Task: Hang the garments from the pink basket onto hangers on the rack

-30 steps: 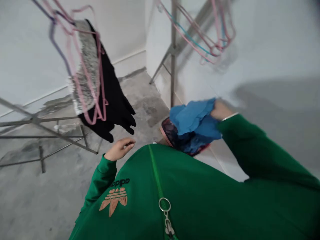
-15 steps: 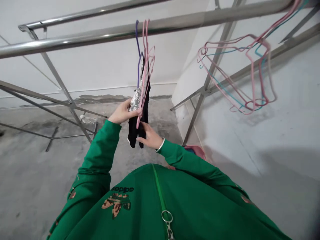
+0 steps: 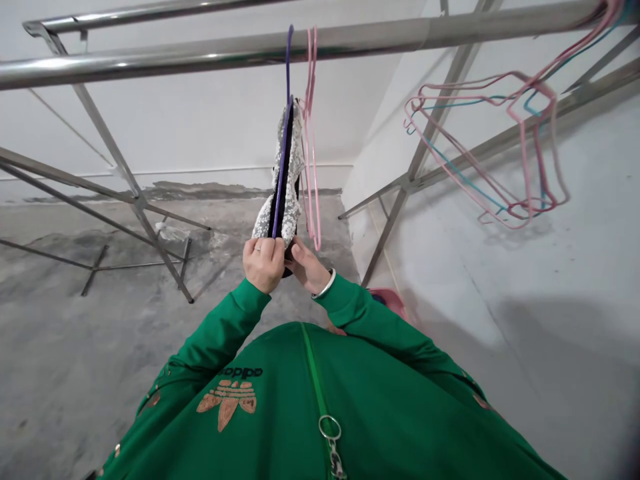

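Observation:
My left hand (image 3: 263, 265) and my right hand (image 3: 306, 265) meet at the lower end of a black garment with a white lace face (image 3: 286, 180), gripping it together. The garment is bunched up and hangs along a purple hanger (image 3: 288, 67), seen edge-on in front of it. A pink hanger (image 3: 310, 167) hangs just to its right, its lower end free of my hands. Both hanger tops reach a steel rail (image 3: 300, 47) overhead. I cannot see how the garment sits on the hangers.
A bunch of pink and teal hangers (image 3: 480, 147) dangles from the rail at right. Steel legs and braces of a drying rack (image 3: 137, 200) stand on the concrete floor (image 3: 85, 347). A pink basin (image 3: 387, 301) sits partly hidden behind my right arm.
The view has swung up from the basin to the rail. The blue cloth has left view. My hands have risen, pushing the garment up, and the lace side now faces me.

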Demonstrator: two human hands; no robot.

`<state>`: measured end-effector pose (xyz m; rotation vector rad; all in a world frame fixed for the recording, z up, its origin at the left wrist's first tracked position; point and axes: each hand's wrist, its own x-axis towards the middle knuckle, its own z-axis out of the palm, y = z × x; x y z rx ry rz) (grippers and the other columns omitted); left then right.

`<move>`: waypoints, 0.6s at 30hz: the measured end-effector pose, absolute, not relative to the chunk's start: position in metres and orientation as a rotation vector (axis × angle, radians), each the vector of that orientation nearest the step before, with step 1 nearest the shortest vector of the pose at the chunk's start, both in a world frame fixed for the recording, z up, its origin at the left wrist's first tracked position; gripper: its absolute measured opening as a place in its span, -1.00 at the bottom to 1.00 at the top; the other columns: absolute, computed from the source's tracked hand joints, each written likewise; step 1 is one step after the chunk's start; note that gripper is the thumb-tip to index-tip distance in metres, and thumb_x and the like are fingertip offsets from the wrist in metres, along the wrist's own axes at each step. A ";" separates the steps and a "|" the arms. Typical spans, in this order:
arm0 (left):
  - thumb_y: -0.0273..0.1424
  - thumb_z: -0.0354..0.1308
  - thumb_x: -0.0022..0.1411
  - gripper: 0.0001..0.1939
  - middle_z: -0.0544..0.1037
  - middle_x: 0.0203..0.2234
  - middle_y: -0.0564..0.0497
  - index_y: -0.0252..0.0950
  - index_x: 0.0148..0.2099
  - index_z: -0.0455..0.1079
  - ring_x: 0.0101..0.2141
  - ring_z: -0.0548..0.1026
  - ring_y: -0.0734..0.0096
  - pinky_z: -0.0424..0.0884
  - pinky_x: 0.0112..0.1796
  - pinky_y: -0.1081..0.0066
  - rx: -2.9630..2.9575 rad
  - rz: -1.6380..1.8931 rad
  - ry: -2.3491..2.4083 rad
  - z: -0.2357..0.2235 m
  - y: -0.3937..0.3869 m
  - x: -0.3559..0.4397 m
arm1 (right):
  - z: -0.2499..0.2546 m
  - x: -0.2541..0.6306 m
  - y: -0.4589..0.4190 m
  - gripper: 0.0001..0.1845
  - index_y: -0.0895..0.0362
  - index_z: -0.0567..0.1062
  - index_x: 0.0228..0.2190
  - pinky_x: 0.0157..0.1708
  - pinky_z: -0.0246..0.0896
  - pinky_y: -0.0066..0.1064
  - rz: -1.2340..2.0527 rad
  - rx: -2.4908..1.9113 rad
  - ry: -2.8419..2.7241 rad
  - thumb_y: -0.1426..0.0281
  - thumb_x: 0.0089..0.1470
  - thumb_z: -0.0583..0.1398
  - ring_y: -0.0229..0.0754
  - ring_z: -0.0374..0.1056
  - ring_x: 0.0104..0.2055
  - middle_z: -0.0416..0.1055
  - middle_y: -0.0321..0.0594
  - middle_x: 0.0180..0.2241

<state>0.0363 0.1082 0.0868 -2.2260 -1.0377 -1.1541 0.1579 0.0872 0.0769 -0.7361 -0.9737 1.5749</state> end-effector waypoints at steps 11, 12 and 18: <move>-0.47 -0.04 0.29 -0.75 0.52 -0.28 -0.17 -0.30 -0.04 0.38 -0.21 0.48 0.23 0.33 -0.22 0.25 -2.360 -1.336 -1.107 0.055 0.117 0.042 | 0.088 0.137 0.120 -0.52 0.10 0.39 -0.38 -0.12 0.41 -0.28 1.582 -0.783 -0.529 0.09 -0.31 0.35 -0.07 0.41 -0.08 0.50 -0.22 -0.34; -0.48 -0.05 0.29 -0.73 0.53 -0.26 -0.18 -0.30 -0.01 0.37 -0.20 0.49 0.23 0.33 -0.21 0.25 -2.364 -1.313 -1.094 0.055 0.117 0.042 | 0.087 0.137 0.123 -0.55 0.10 0.37 -0.41 -0.14 0.40 -0.29 1.566 -0.787 -0.511 0.10 -0.31 0.34 -0.08 0.41 -0.10 0.49 -0.23 -0.38; -0.51 -0.04 0.28 -0.70 0.56 -0.24 -0.19 -0.37 0.02 0.38 -0.19 0.52 0.21 0.37 -0.18 0.24 -2.612 -1.052 -0.887 0.066 0.092 0.031 | 0.071 0.137 0.108 -0.71 0.12 0.38 -0.45 -0.26 0.34 -0.37 1.424 -0.922 -0.568 0.25 -0.26 0.26 -0.19 0.40 -0.30 0.43 -0.32 -0.48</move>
